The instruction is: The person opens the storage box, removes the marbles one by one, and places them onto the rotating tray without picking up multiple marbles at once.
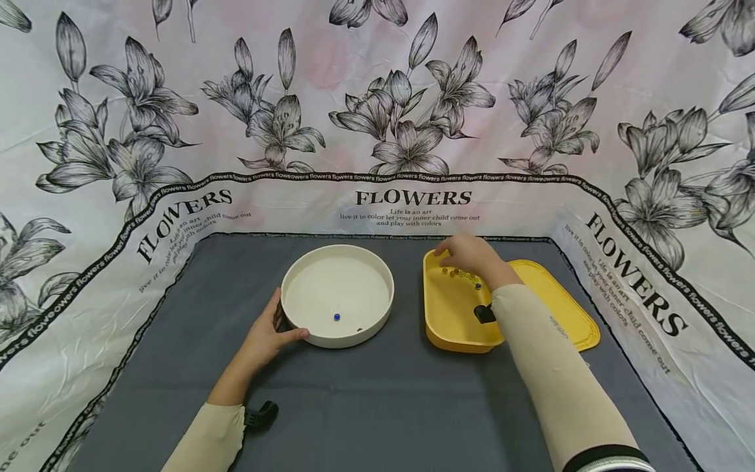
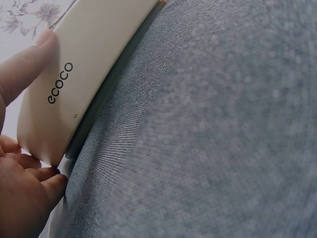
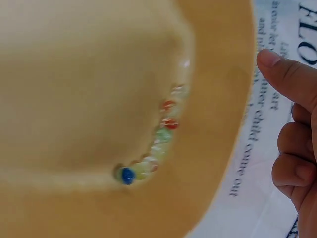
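My left hand (image 1: pixel 262 337) holds the near-left side of a round white tray (image 1: pixel 337 262). In the left wrist view, its thumb lies along the "ecoco" side wall and the other fingers curl at the lower edge. Inside the tray are a blue marble (image 1: pixel 337 317) and a small reddish-brown one (image 1: pixel 360 330). My right hand (image 1: pixel 472 257) is over the far rim of a yellow box (image 1: pixel 460 318). The right wrist view shows its thumb extended and fingers loosely curled beside the rim, with nothing visible between them. Several coloured glass marbles (image 3: pixel 170 124) line the box's inner edge, a blue one (image 3: pixel 127 175) at the end.
A flat yellow lid (image 1: pixel 563 305) lies to the right of the box, partly behind the right forearm. Grey cloth (image 1: pixel 377 406) covers the table, bordered by white flower-printed cloth (image 1: pixel 413 216). Dark wrist-worn pieces (image 1: pixel 262 414) show at both cuffs.
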Action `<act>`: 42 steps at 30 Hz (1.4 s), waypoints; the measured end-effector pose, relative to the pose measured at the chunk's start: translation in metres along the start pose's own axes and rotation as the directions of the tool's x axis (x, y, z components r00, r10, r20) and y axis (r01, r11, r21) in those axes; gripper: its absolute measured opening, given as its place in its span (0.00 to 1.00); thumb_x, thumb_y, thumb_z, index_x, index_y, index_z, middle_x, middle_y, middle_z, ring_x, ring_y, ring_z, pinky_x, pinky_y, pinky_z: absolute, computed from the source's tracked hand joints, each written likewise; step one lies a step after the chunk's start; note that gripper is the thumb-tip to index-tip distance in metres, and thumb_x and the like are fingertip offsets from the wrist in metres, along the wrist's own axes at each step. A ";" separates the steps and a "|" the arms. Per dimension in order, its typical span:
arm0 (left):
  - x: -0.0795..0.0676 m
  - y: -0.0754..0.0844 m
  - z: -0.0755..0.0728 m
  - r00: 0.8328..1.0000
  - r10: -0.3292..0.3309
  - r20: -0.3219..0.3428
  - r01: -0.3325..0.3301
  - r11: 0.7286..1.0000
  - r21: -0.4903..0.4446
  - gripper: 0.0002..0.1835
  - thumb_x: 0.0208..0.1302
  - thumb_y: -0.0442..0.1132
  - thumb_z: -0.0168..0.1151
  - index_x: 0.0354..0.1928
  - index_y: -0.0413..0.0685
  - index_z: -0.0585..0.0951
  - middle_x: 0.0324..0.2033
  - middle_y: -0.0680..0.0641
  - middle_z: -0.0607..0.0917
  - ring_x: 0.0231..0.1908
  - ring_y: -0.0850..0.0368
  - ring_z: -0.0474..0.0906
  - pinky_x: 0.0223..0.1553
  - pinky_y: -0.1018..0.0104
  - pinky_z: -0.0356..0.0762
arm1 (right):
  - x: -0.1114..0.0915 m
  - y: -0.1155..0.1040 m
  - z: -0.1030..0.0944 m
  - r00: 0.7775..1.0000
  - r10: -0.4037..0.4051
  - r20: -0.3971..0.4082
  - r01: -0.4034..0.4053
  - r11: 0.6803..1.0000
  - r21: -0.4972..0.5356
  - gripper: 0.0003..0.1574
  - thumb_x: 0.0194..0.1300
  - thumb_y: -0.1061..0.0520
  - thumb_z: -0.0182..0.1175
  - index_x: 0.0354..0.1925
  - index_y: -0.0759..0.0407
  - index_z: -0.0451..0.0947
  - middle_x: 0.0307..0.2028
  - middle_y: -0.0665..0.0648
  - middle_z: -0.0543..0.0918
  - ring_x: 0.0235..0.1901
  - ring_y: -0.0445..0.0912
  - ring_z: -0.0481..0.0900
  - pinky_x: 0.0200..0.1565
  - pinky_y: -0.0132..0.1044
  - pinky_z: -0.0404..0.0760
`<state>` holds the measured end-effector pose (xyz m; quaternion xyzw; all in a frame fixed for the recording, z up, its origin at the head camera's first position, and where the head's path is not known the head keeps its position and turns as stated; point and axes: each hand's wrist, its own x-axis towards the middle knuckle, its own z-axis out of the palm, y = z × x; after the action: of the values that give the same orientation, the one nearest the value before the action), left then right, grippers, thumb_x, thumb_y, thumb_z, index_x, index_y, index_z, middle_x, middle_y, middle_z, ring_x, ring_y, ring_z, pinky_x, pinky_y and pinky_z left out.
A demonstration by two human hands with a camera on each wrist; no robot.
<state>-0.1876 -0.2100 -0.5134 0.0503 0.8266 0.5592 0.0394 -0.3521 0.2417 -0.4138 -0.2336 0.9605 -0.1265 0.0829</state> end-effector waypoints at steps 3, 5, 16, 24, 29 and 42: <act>-0.002 0.000 0.000 1.000 0.006 0.000 -0.006 1.000 -0.008 0.68 0.58 0.42 0.79 0.82 0.45 0.33 0.81 0.38 0.40 0.80 0.39 0.40 0.78 0.41 0.48 | -0.001 0.009 0.007 0.999 0.041 0.021 -0.042 0.999 0.016 0.19 0.70 0.52 0.68 0.58 0.51 0.86 0.54 0.54 0.87 0.40 0.48 0.87 0.53 0.52 0.83; -0.001 -0.001 0.000 1.000 0.001 0.001 -0.001 1.000 -0.009 0.68 0.58 0.43 0.79 0.82 0.45 0.33 0.81 0.39 0.40 0.80 0.40 0.39 0.78 0.41 0.48 | -0.001 0.014 0.012 0.998 0.057 0.020 -0.057 0.998 0.017 0.20 0.69 0.51 0.69 0.57 0.51 0.86 0.52 0.54 0.88 0.41 0.48 0.87 0.54 0.53 0.82; 0.000 -0.004 -0.003 1.000 0.001 0.001 -0.001 1.000 -0.007 0.70 0.56 0.47 0.80 0.82 0.45 0.34 0.82 0.39 0.41 0.80 0.41 0.40 0.78 0.42 0.49 | 0.009 0.032 0.033 0.996 0.078 0.041 -0.076 0.995 -0.058 0.17 0.71 0.53 0.66 0.57 0.49 0.86 0.53 0.53 0.87 0.55 0.54 0.81 0.60 0.56 0.78; 0.001 -0.003 -0.002 1.000 0.016 -0.002 -0.016 1.000 -0.008 0.69 0.57 0.48 0.80 0.82 0.46 0.34 0.82 0.40 0.42 0.80 0.40 0.41 0.77 0.42 0.50 | 0.012 0.037 0.043 0.992 0.129 0.016 -0.128 0.991 -0.037 0.19 0.72 0.54 0.63 0.59 0.51 0.85 0.59 0.58 0.85 0.59 0.57 0.80 0.64 0.58 0.75; 0.002 -0.003 0.001 1.000 0.022 0.003 -0.022 1.000 -0.012 0.69 0.57 0.47 0.80 0.82 0.49 0.33 0.82 0.40 0.42 0.80 0.40 0.42 0.77 0.42 0.51 | 0.014 0.041 0.050 0.989 0.148 -0.007 -0.148 0.988 -0.051 0.19 0.71 0.57 0.60 0.57 0.50 0.86 0.57 0.57 0.85 0.54 0.55 0.81 0.62 0.55 0.77; 0.000 -0.006 0.000 1.000 0.016 -0.010 -0.016 1.000 -0.021 0.70 0.56 0.46 0.80 0.82 0.46 0.34 0.81 0.39 0.42 0.80 0.39 0.42 0.77 0.41 0.51 | 0.009 0.027 0.049 0.992 0.116 -0.048 -0.118 0.992 -0.043 0.16 0.71 0.60 0.60 0.53 0.50 0.88 0.54 0.57 0.87 0.54 0.56 0.81 0.61 0.55 0.78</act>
<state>-0.1881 -0.2121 -0.5192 0.0537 0.8205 0.5682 0.0314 -0.3608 0.2509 -0.4688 -0.1759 0.9768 -0.1048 0.0630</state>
